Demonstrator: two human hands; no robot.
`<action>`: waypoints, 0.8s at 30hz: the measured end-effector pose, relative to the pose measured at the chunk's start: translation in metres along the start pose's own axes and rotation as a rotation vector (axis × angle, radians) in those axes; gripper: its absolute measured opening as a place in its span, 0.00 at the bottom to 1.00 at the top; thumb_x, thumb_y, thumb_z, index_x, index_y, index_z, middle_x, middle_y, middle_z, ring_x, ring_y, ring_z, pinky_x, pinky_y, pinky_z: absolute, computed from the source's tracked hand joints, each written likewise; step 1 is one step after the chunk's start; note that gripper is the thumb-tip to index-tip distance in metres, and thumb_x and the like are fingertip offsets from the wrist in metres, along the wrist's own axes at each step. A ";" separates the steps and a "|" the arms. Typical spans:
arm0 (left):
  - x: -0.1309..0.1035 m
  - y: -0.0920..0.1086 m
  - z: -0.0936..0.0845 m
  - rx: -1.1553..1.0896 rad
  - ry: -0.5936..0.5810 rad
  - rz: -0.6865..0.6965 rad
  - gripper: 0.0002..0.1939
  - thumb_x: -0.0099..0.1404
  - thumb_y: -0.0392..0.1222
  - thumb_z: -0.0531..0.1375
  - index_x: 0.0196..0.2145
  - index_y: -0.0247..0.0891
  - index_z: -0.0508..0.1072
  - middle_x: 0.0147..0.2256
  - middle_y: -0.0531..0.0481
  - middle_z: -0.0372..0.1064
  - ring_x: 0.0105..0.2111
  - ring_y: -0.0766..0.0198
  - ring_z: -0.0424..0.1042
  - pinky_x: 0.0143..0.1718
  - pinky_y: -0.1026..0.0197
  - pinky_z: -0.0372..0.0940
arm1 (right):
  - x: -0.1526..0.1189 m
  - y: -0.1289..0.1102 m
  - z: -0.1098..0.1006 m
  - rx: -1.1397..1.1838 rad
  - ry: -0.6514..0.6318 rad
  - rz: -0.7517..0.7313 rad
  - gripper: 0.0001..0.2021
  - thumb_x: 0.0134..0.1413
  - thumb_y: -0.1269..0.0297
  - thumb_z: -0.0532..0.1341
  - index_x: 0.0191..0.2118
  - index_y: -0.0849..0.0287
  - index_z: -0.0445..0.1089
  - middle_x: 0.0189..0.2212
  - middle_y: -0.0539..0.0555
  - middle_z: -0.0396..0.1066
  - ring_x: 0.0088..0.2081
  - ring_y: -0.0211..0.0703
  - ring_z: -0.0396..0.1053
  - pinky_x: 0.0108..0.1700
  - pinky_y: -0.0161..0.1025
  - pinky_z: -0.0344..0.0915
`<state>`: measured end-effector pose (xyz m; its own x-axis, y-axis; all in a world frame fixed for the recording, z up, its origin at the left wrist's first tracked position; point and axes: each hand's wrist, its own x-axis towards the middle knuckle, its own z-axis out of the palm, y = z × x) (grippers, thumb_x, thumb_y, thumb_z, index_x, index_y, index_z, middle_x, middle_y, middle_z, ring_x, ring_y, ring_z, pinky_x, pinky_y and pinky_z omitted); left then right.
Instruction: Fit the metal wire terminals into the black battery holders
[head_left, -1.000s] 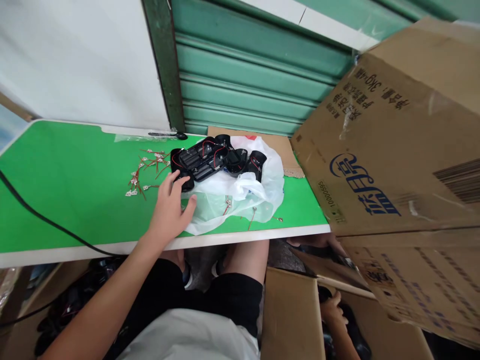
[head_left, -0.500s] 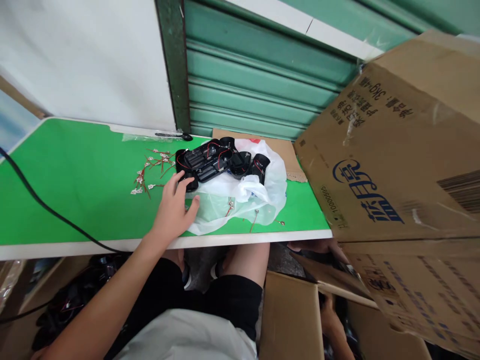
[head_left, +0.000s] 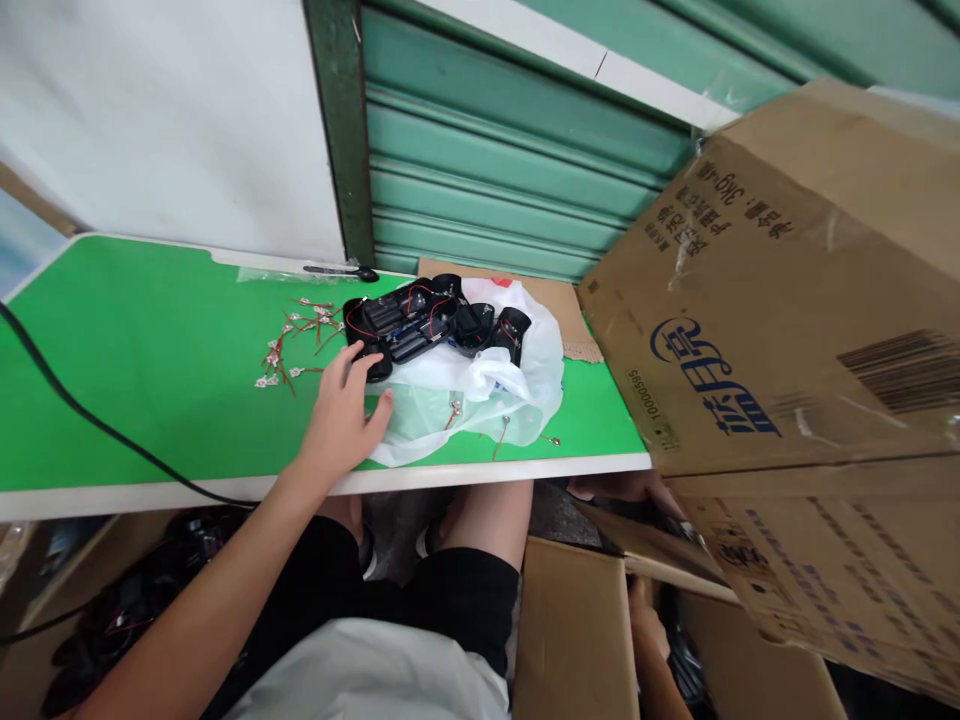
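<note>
My left hand point(head_left: 341, 415) lies with its fingers apart at the near left end of a cluster of black plastic battery housings point(head_left: 409, 330) with thin red wires. Its fingertips touch the nearest black housing; none is gripped. Under the cluster spreads a crumpled white plastic bag point(head_left: 546, 375). Down at the lower right, my right hand point(head_left: 649, 632) reaches into an open cardboard box point(head_left: 574, 630) that holds more black parts. The fingers of that hand are hidden, so whether they hold anything does not show.
Small metal contacts with red wires point(head_left: 274, 360) lie on the green tabletop point(head_left: 150, 380). A black cable point(head_left: 97, 415) crosses its left side. The big carton point(head_left: 750, 330) stands right. Black parts point(head_left: 180, 570) fill a box below left. A person's bare skin shows under the table.
The view has shifted slightly, and my right hand has moved a little within the box, where more black parts now show. My left hand stays on the black housing.
</note>
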<state>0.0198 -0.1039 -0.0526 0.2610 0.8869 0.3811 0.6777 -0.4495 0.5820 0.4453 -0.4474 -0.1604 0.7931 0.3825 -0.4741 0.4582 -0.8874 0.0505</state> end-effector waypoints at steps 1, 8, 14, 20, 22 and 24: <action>0.000 0.000 0.000 0.002 -0.001 -0.001 0.24 0.68 0.43 0.56 0.59 0.34 0.65 0.65 0.31 0.55 0.67 0.41 0.55 0.67 0.37 0.54 | -0.002 -0.002 0.000 -0.008 -0.013 0.042 0.32 0.57 0.51 0.55 0.61 0.66 0.63 0.41 0.75 0.79 0.40 0.72 0.80 0.42 0.60 0.73; 0.000 0.001 0.000 -0.004 0.000 -0.011 0.24 0.68 0.43 0.56 0.60 0.36 0.64 0.65 0.33 0.55 0.67 0.42 0.55 0.67 0.37 0.55 | -0.011 -0.016 -0.003 -0.022 -0.055 0.174 0.32 0.57 0.51 0.56 0.63 0.63 0.59 0.51 0.77 0.74 0.49 0.69 0.77 0.50 0.60 0.70; 0.000 0.001 -0.001 -0.022 -0.008 -0.012 0.24 0.68 0.43 0.56 0.60 0.36 0.64 0.65 0.32 0.55 0.67 0.41 0.55 0.66 0.36 0.55 | -0.016 -0.001 -0.017 -0.017 -0.045 0.192 0.40 0.52 0.44 0.58 0.66 0.63 0.53 0.50 0.75 0.75 0.51 0.69 0.76 0.50 0.61 0.71; 0.001 0.000 -0.001 -0.015 -0.010 -0.008 0.24 0.67 0.43 0.56 0.60 0.36 0.64 0.65 0.32 0.55 0.67 0.41 0.55 0.67 0.37 0.54 | -0.026 0.020 -0.029 0.030 0.064 0.190 0.39 0.48 0.43 0.59 0.64 0.55 0.56 0.46 0.65 0.79 0.49 0.66 0.78 0.51 0.57 0.73; 0.001 0.000 -0.001 -0.020 -0.009 -0.003 0.24 0.67 0.43 0.56 0.60 0.36 0.64 0.64 0.32 0.55 0.67 0.41 0.55 0.67 0.37 0.54 | -0.032 0.025 -0.032 0.054 0.086 0.193 0.38 0.49 0.42 0.58 0.63 0.55 0.57 0.46 0.65 0.79 0.49 0.65 0.78 0.51 0.55 0.73; 0.001 0.000 -0.001 -0.030 -0.006 0.000 0.25 0.67 0.42 0.57 0.60 0.37 0.64 0.64 0.33 0.55 0.67 0.41 0.55 0.67 0.36 0.54 | -0.038 0.029 -0.036 0.074 0.112 0.190 0.37 0.49 0.42 0.57 0.62 0.54 0.58 0.45 0.64 0.79 0.48 0.65 0.78 0.50 0.55 0.74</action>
<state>0.0193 -0.1037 -0.0511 0.2651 0.8875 0.3770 0.6569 -0.4524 0.6031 0.4425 -0.4787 -0.1094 0.9038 0.2297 -0.3612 0.2694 -0.9610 0.0630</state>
